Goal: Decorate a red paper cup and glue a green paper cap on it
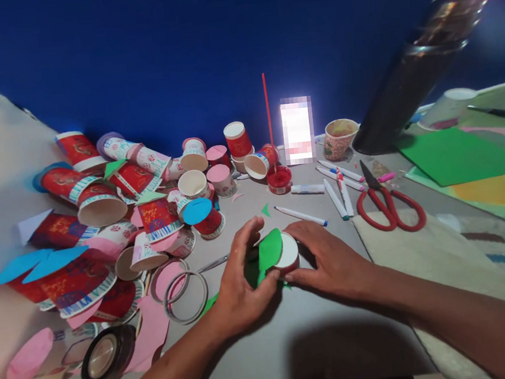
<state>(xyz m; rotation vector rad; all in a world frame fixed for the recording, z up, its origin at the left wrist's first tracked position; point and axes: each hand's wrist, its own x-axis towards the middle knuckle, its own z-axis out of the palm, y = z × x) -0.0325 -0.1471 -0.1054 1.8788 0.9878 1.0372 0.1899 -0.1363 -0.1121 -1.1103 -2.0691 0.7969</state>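
Observation:
Over the front middle of the grey table, my right hand curls around a small upturned paper cup with a white base and red side. Against the cup's left side leans a rounded green paper cutout. My left hand closes on that cutout, its thumb at the cup's lower edge and its fingers raised behind. More green paper shows under the left palm, partly hidden. A pair of scissors lies just left of that hand, its handles out of sight.
Many decorated paper cups crowd the left side. Tape rings and a black tape roll lie in front. Markers, a red paint jar, red-handled scissors, green paper sheets and a dark bottle stand beyond and right.

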